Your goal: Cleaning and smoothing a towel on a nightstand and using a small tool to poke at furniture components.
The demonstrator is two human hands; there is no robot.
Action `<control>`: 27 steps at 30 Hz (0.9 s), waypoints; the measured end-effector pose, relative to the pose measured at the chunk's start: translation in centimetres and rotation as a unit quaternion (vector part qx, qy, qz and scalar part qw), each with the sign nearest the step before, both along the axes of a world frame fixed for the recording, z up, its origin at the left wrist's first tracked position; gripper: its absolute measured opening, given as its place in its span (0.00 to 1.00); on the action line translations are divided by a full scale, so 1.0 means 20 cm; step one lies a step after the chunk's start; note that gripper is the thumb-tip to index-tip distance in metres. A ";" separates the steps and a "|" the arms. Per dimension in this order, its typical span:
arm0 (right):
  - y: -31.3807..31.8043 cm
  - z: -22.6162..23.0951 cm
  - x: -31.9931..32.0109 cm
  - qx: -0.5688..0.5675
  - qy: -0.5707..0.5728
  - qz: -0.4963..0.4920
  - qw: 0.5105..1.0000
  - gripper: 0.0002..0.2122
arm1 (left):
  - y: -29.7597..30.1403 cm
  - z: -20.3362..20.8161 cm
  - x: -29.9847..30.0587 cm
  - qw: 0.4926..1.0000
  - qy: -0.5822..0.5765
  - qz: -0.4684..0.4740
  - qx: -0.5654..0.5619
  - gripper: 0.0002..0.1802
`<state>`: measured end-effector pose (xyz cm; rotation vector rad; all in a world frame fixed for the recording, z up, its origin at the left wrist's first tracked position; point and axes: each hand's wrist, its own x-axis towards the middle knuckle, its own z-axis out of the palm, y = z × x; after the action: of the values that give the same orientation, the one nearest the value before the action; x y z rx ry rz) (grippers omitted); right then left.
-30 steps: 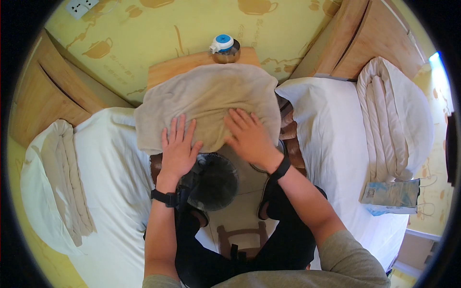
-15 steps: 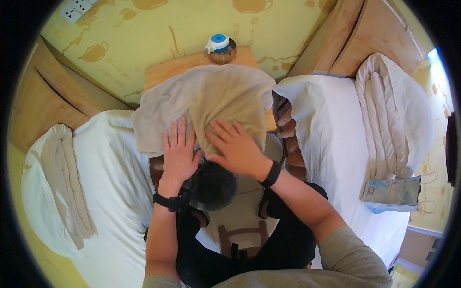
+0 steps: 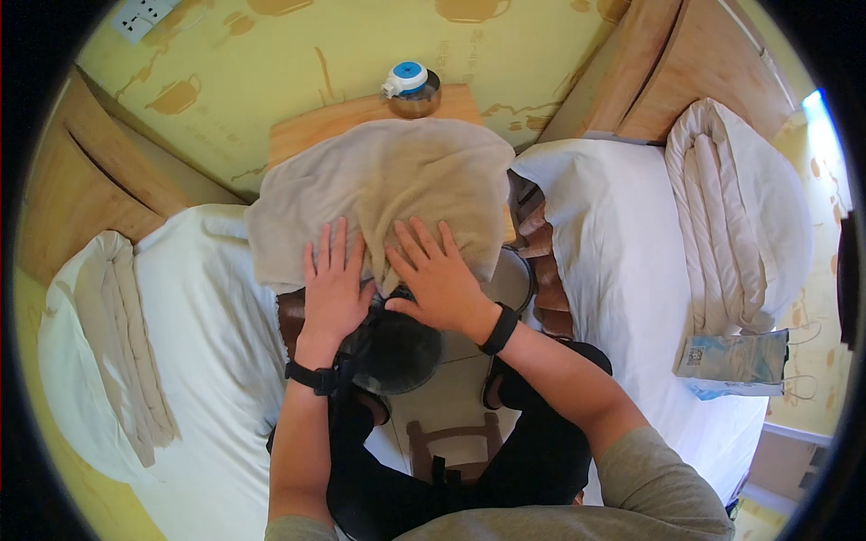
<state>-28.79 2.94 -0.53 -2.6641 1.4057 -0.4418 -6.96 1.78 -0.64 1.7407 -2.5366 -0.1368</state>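
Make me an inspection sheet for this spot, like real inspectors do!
Surface: wooden table, mostly covered.
Things in use: beige cloth, wrinkled, hanging over the table's front edge.
Clutter: blue-topped container at the table's back; dark bin between left bed and right bed; bag on the right bed.
Hands: left hand and right hand open, palm-down, touching the cloth.
Cables: nothing clearly seen; wall socket upper left.
Surroundings: yellow patterned wall, wooden headboards.

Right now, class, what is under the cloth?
A table, its far edge showing beyond the cloth. Most of its top is covered; whether anything else lies beneath cannot be seen.
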 end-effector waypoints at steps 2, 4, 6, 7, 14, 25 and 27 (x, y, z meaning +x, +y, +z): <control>-0.03 -0.01 -0.04 0.012 -0.019 0.016 1.000 0.35 | 0.00 0.00 -0.01 1.000 -0.023 0.000 0.007 0.48; -0.09 -0.02 -0.10 0.023 -0.039 0.035 0.998 0.35 | 0.00 0.00 0.00 1.000 0.005 0.004 -0.013 0.48; -0.15 -0.02 -0.17 0.062 -0.067 -0.034 0.995 0.34 | 0.00 0.00 -0.01 1.000 0.022 -0.004 -0.020 0.48; -0.16 -0.03 -0.18 0.062 -0.067 -0.033 0.995 0.34 | 0.00 0.01 -0.01 0.999 0.040 -0.010 -0.029 0.48; 0.06 -0.05 0.10 -0.004 -0.016 -0.024 1.000 0.33 | -0.01 -0.03 -0.03 0.999 0.029 -0.003 -0.041 0.46; -0.15 -0.07 -0.12 0.006 -0.077 -0.051 0.996 0.29 | -0.01 -0.02 -0.01 0.998 0.036 -0.013 -0.050 0.49; -0.06 -0.04 -0.04 -0.046 0.008 -0.042 0.998 0.31 | -0.01 -0.02 -0.04 0.999 0.028 -0.004 -0.041 0.48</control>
<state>-29.59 1.72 -1.35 -2.6930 1.5434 -0.5071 -7.72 1.57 -0.95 1.6729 -2.4741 -0.0776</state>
